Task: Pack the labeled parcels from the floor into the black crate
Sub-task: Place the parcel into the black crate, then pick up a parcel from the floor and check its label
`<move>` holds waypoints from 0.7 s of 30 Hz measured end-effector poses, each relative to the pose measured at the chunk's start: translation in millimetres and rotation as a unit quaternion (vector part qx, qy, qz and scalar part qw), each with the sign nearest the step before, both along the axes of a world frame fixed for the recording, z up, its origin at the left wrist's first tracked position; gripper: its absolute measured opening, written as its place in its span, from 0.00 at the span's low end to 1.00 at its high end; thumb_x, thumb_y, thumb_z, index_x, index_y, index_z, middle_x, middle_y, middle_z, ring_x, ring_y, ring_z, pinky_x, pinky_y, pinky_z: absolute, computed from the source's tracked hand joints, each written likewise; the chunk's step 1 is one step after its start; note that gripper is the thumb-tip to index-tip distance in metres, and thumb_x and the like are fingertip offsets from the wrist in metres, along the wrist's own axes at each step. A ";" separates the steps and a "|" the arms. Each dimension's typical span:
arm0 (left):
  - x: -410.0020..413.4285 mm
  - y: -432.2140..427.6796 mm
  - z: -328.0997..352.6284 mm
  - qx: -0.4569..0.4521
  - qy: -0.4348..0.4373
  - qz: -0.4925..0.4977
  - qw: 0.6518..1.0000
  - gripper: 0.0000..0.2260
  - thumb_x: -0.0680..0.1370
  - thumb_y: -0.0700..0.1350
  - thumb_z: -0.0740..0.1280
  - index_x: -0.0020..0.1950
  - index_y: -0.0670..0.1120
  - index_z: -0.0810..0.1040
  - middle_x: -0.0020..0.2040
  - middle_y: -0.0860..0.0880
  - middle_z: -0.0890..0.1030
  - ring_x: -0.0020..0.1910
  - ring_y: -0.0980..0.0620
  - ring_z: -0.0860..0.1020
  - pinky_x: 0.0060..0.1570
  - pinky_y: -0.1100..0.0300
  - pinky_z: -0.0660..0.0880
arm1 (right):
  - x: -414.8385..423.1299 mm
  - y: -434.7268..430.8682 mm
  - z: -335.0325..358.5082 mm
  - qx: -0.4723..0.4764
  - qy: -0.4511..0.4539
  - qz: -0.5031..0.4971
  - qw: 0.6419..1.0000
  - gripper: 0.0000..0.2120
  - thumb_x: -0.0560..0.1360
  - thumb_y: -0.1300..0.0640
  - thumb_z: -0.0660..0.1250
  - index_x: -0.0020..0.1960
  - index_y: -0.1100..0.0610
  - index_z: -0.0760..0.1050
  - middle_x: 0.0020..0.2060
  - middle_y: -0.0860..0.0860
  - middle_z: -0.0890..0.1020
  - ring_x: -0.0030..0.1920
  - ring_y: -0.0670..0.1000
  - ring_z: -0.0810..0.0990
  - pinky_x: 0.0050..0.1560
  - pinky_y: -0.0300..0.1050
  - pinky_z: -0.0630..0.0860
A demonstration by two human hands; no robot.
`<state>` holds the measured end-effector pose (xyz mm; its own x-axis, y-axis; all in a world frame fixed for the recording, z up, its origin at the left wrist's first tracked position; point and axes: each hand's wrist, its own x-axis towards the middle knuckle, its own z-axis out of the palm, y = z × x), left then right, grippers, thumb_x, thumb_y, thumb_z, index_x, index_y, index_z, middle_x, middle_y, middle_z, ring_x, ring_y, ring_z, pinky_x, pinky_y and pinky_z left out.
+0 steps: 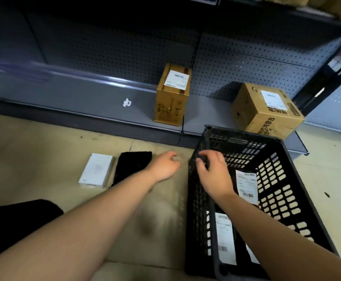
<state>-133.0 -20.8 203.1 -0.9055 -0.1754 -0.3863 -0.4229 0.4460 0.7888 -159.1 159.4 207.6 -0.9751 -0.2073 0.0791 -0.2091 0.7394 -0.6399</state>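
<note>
The black crate (277, 179) stands on the floor at the right. Inside it lie dark parcels with white labels, one label (246, 185) further in and another (225, 238) nearer me. A white parcel (96, 171) and a black parcel (133, 165) lie side by side on the floor to the left. My left hand (164, 167) hovers between the black parcel and the crate with loosely curled fingers, and it holds nothing that I can see. My right hand (212, 169) has its fingers curled over the crate's left rim.
A grey low shelf (84, 102) with a perforated back runs behind. On it stand a tall cardboard box (171, 102) and a tilted cardboard box (267, 114), both labeled. A small white clip (127, 102) lies on the shelf. Something dark (17, 218) sits at the lower left.
</note>
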 end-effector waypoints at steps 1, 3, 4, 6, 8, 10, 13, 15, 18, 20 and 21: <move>1.9 -19.5 -10.1 0.001 -0.005 0.024 1.000 0.22 0.81 0.47 0.66 0.75 0.46 0.74 0.68 0.43 0.81 0.64 0.44 0.80 0.66 0.56 0.74 | 4.7 -16.4 0.1 0.002 -0.002 0.021 1.000 0.13 0.81 0.53 0.67 0.65 0.51 0.79 0.65 0.52 0.77 0.65 0.54 0.77 0.69 0.50 0.72; 7.5 -54.1 -35.3 -0.003 -0.026 0.068 0.997 0.22 0.80 0.49 0.66 0.74 0.47 0.74 0.66 0.44 0.82 0.64 0.44 0.80 0.67 0.55 0.74 | 13.3 -45.9 -5.5 0.031 -0.019 0.066 0.997 0.16 0.80 0.51 0.67 0.67 0.50 0.77 0.67 0.51 0.75 0.67 0.55 0.76 0.71 0.54 0.72; 12.6 -69.2 -48.0 -0.005 -0.038 0.087 0.995 0.22 0.80 0.49 0.66 0.75 0.47 0.74 0.67 0.44 0.82 0.65 0.44 0.80 0.67 0.55 0.74 | 16.5 -58.7 -12.4 0.054 -0.037 0.088 0.994 0.18 0.80 0.50 0.66 0.69 0.49 0.76 0.68 0.51 0.74 0.69 0.55 0.74 0.72 0.55 0.71; 25.4 -96.0 -76.0 -0.006 -0.064 0.121 0.991 0.24 0.81 0.49 0.65 0.77 0.47 0.72 0.70 0.44 0.79 0.68 0.42 0.78 0.67 0.56 0.72 | 21.7 -80.1 -33.7 0.096 -0.083 0.121 0.985 0.21 0.80 0.49 0.67 0.73 0.48 0.73 0.71 0.50 0.72 0.73 0.55 0.71 0.75 0.55 0.69; 37.4 -120.1 -105.8 -0.005 -0.095 0.146 0.985 0.25 0.82 0.50 0.64 0.79 0.47 0.68 0.75 0.43 0.75 0.71 0.41 0.75 0.68 0.54 0.70 | 25.5 -98.2 -60.7 0.131 -0.127 0.135 0.974 0.24 0.80 0.49 0.67 0.75 0.47 0.71 0.74 0.50 0.70 0.75 0.55 0.69 0.77 0.54 0.67; 47.1 -136.1 -129.5 -0.007 -0.125 0.170 0.977 0.26 0.82 0.50 0.62 0.80 0.47 0.66 0.76 0.41 0.72 0.72 0.39 0.73 0.69 0.53 0.70 | 27.1 -109.3 -85.8 0.155 -0.174 0.135 0.963 0.27 0.80 0.48 0.67 0.77 0.47 0.68 0.75 0.51 0.69 0.76 0.56 0.68 0.76 0.53 0.68; 51.1 -154.6 -164.0 0.012 -0.134 0.204 0.970 0.26 0.82 0.50 0.61 0.80 0.47 0.67 0.75 0.41 0.74 0.71 0.38 0.74 0.71 0.49 0.72 | 24.1 -130.2 -128.7 0.183 -0.253 0.124 0.942 0.30 0.80 0.48 0.66 0.80 0.49 0.65 0.76 0.54 0.68 0.74 0.58 0.71 0.73 0.52 0.72; 49.9 -159.1 -177.6 0.035 -0.129 0.222 0.966 0.26 0.81 0.50 0.62 0.80 0.47 0.67 0.74 0.41 0.75 0.71 0.38 0.74 0.71 0.48 0.72 | 21.1 -138.5 -151.4 0.185 -0.299 0.108 0.930 0.32 0.79 0.46 0.67 0.81 0.49 0.64 0.76 0.56 0.69 0.72 0.59 0.74 0.70 0.48 0.73; 45.1 -164.7 -192.7 0.059 -0.119 0.246 0.960 0.26 0.81 0.49 0.63 0.80 0.48 0.67 0.74 0.41 0.75 0.70 0.38 0.75 0.70 0.49 0.73 | 14.9 -149.9 -181.0 0.172 -0.366 0.080 0.911 0.30 0.80 0.48 0.67 0.81 0.50 0.64 0.75 0.55 0.72 0.68 0.58 0.77 0.57 0.42 0.71; 41.7 -168.2 -201.2 0.068 -0.118 0.250 0.959 0.26 0.81 0.48 0.62 0.80 0.48 0.67 0.73 0.42 0.75 0.68 0.39 0.76 0.67 0.51 0.74 | 8.3 -157.8 -198.6 0.147 -0.395 0.048 0.905 0.31 0.81 0.49 0.68 0.81 0.51 0.64 0.69 0.54 0.77 0.62 0.57 0.79 0.54 0.41 0.70; 41.4 -169.7 -206.6 0.071 -0.120 0.250 0.958 0.25 0.82 0.48 0.62 0.79 0.48 0.67 0.72 0.42 0.75 0.67 0.39 0.77 0.65 0.52 0.74 | 5.3 -161.8 -206.3 0.133 -0.407 0.029 0.903 0.31 0.80 0.49 0.68 0.81 0.53 0.64 0.65 0.53 0.78 0.59 0.56 0.79 0.54 0.41 0.70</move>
